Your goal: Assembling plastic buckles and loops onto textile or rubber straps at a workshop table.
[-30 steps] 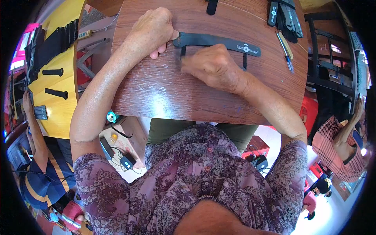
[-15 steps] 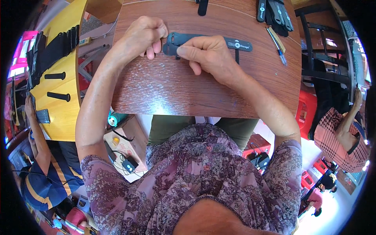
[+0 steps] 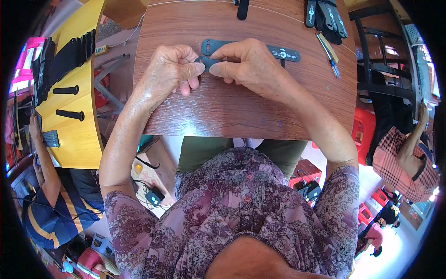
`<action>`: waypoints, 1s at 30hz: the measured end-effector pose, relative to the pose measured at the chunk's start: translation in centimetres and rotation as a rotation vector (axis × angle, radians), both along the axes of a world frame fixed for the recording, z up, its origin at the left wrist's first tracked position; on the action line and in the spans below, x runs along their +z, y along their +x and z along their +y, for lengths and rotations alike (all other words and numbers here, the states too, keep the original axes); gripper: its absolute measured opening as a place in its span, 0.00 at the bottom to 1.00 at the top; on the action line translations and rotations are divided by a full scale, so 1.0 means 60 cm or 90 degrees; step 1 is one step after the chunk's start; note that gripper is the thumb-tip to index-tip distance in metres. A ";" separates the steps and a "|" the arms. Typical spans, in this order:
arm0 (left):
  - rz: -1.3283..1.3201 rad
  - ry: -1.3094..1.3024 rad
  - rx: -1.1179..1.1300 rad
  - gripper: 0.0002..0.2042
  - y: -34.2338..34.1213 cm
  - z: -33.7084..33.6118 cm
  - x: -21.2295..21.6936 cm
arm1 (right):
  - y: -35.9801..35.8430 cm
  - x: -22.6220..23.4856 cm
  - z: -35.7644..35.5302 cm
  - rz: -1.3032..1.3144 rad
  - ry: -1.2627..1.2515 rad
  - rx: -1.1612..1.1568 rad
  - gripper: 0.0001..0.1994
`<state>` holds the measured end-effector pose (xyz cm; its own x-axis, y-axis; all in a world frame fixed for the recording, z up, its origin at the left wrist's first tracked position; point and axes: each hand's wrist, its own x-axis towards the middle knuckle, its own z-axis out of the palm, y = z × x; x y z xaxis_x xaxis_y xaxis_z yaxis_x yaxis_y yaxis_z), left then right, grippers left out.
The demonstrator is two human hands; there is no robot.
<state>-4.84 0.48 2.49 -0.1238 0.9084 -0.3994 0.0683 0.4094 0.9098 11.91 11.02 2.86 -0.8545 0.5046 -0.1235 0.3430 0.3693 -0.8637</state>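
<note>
Before me on the brown wooden table lies a dark grey flat strap with a slotted, rounded end on the left and a pale printed mark near its right end. A second dark strap end sits just below that slot, between my fingers. My left hand pinches its left side between thumb and fingers. On its right side, my right hand is closed, thumb and index gripping the strap and covering the middle of the lying one. A narrow black band sticks out below the printed part.
A bundle of dark straps sits at the far right, with a blue pen and a yellowish strip nearby. Another black strap lies at the far edge. The yellow table at left carries more straps; people work on both sides.
My left hand has come down and right from beside the slotted end and now pinches the strap end near my right thumb. My right hand has barely moved.
</note>
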 end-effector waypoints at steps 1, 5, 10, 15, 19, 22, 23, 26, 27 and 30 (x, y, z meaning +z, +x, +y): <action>-0.002 0.000 0.001 0.05 0.001 -0.001 -0.003 | -0.002 0.005 0.000 -0.014 0.099 0.023 0.11; 0.008 0.000 0.005 0.06 -0.002 -0.004 -0.012 | -0.008 0.015 -0.006 -0.104 0.399 0.065 0.10; -0.028 -0.025 0.002 0.05 -0.008 -0.006 -0.012 | -0.014 0.016 -0.007 -0.094 -0.201 -0.031 0.08; -0.013 -0.034 -0.008 0.05 -0.005 0.000 -0.013 | -0.010 0.010 -0.012 -0.094 -0.124 -0.043 0.09; -0.002 -0.031 -0.043 0.07 -0.007 0.000 -0.012 | -0.009 -0.008 -0.032 -0.006 0.177 -0.022 0.09; -0.042 -0.025 0.001 0.08 -0.005 0.002 -0.009 | 0.000 -0.015 -0.033 -0.003 0.078 -0.057 0.09; -0.034 -0.009 0.045 0.08 -0.004 0.003 -0.012 | -0.001 -0.015 -0.030 -0.002 0.076 -0.054 0.09; 0.030 0.039 0.108 0.07 -0.003 0.000 -0.022 | -0.005 -0.009 -0.016 -0.015 -0.106 -0.139 0.09; 0.085 0.072 0.125 0.07 -0.004 -0.001 -0.024 | -0.010 -0.008 -0.011 -0.015 -0.106 -0.137 0.09; 0.078 0.067 0.129 0.06 -0.001 0.005 -0.022 | -0.020 -0.007 0.005 -0.047 -0.088 -0.127 0.09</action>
